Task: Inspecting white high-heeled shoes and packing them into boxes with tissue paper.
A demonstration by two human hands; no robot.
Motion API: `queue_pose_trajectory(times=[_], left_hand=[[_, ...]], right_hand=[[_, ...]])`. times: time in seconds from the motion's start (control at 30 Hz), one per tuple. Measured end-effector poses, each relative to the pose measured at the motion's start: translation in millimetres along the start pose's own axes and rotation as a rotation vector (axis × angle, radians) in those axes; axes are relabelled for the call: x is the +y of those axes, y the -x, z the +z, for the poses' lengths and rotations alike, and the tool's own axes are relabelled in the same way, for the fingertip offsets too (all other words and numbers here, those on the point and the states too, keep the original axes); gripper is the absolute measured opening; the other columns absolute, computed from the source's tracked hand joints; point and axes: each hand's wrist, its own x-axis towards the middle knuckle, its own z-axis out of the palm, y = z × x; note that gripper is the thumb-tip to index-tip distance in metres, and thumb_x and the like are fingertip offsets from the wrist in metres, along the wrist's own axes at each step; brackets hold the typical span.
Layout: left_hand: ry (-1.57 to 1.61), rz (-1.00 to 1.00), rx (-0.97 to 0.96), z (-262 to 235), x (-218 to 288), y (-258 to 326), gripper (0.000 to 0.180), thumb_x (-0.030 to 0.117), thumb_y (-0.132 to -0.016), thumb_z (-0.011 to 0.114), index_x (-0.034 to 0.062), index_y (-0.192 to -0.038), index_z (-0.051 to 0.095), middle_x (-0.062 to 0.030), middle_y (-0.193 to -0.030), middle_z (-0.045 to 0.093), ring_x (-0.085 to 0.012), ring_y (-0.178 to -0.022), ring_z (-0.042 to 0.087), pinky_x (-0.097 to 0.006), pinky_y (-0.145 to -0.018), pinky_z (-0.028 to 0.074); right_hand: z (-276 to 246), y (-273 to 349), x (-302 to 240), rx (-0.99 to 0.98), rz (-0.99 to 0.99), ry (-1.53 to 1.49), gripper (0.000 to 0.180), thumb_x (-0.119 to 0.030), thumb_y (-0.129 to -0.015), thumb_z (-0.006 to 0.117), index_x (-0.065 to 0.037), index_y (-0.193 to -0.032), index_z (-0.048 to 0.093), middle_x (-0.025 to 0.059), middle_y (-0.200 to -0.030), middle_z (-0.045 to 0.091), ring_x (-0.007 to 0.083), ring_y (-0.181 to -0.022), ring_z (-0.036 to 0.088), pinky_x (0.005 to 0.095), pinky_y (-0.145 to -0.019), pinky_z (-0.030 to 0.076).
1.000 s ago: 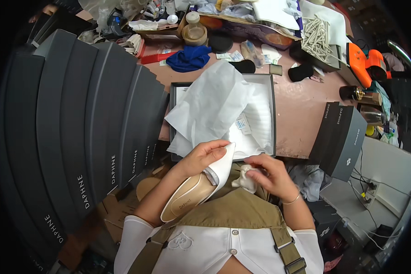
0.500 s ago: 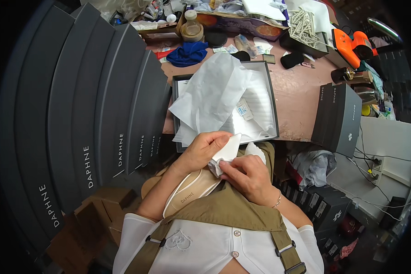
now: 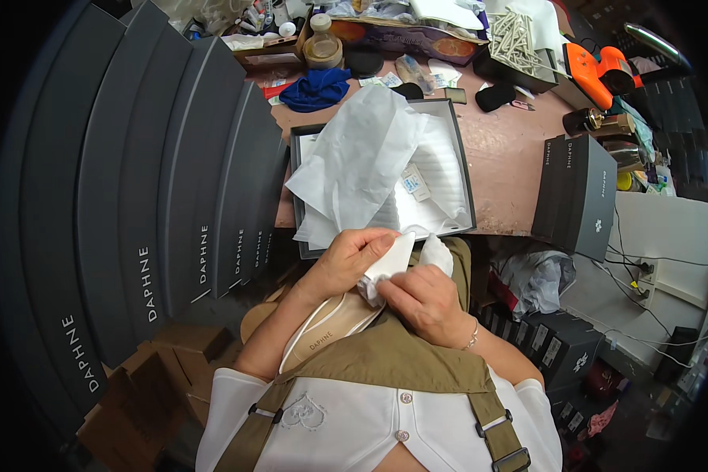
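Note:
In my lap lies a white pointed shoe (image 3: 319,337) with a beige insole, its toe pointing away from me. My left hand (image 3: 344,263) grips the toe end, thumb on top. At the shoe's opening my right hand (image 3: 426,305) is closed, fingertips pressed to a crumpled whitish wad (image 3: 370,289) that looks like paper; the fingers partly hide it. Beyond the right hand a white rounded piece (image 3: 436,253) sticks up, its kind unclear. Farther off, an open dark shoebox (image 3: 466,169) holds white tissue paper (image 3: 354,149), ribbed white padding (image 3: 440,165) and a small printed packet (image 3: 414,182).
Tall stacked dark shoeboxes (image 3: 126,197) rise at the left, above brown cartons (image 3: 126,393). Other dark boxes (image 3: 578,189) stand at the table's right. Along the back are a blue cloth (image 3: 315,90), a jar (image 3: 322,51), white sticks in a box (image 3: 515,39) and an orange tool (image 3: 586,75).
My right hand's fingers have shifted slightly over the wad and cover more of it. The left hand keeps its grip on the toe. The whole view has moved a little.

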Motion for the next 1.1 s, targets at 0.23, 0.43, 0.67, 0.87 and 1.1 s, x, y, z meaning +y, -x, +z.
queue_pose_trajectory(times=[0.23, 0.43, 0.67, 0.87, 1.1], left_hand=[[0.059, -0.03, -0.019, 3, 3, -3, 0.041, 0.03, -0.1, 0.047, -0.0056, -0.116, 0.059, -0.0014, -0.093, 0.063, -0.0053, -0.085, 0.054, -0.02, -0.075, 0.046], [0.056, -0.039, -0.019, 1, 2, -7, 0.04, 0.029, -0.1, 0.047, -0.006, -0.116, 0.059, -0.0017, -0.094, 0.063, -0.0052, -0.085, 0.054, -0.021, -0.076, 0.046], [0.0, -0.039, -0.031, 3, 3, -10, 0.041, 0.029, -0.101, 0.047, -0.0066, -0.115, 0.059, -0.0018, -0.094, 0.063, -0.0051, -0.086, 0.054, -0.021, -0.076, 0.047], [-0.011, -0.058, -0.037, 3, 1, -11, 0.041, 0.03, -0.101, 0.047, -0.0058, -0.115, 0.059, -0.0018, -0.094, 0.063, -0.0053, -0.085, 0.054, -0.021, -0.075, 0.047], [-0.047, -0.061, -0.056, 3, -3, -13, 0.04, 0.03, -0.101, 0.046, -0.0059, -0.115, 0.059, -0.002, -0.095, 0.063, -0.0057, -0.086, 0.055, -0.021, -0.076, 0.047]], right_hand=[[-6, -8, 3, -0.029, -0.019, 0.062, 0.027, -0.012, -0.069, 0.061, -0.007, -0.095, 0.065, 0.0005, -0.081, 0.055, 0.0151, -0.07, 0.052, 0.029, -0.059, 0.038], [-6, -2, 6, -0.041, -0.009, 0.07, 0.025, -0.014, -0.069, 0.061, -0.008, -0.092, 0.065, -0.0001, -0.079, 0.053, 0.0145, -0.07, 0.051, 0.029, -0.059, 0.038], [-8, 2, 5, -0.058, 0.005, 0.063, 0.021, -0.014, -0.069, 0.065, -0.009, -0.09, 0.065, -0.0009, -0.077, 0.054, 0.0151, -0.068, 0.052, 0.0301, -0.059, 0.037], [-8, 5, 5, -0.063, -0.007, 0.101, 0.021, -0.016, -0.069, 0.061, -0.011, -0.089, 0.063, -0.0016, -0.074, 0.048, 0.0127, -0.067, 0.049, 0.0284, -0.059, 0.035], [-8, 4, 7, -0.074, -0.019, 0.113, 0.022, -0.017, -0.069, 0.061, -0.012, -0.09, 0.064, -0.0021, -0.075, 0.049, 0.0123, -0.069, 0.05, 0.0282, -0.058, 0.035]])
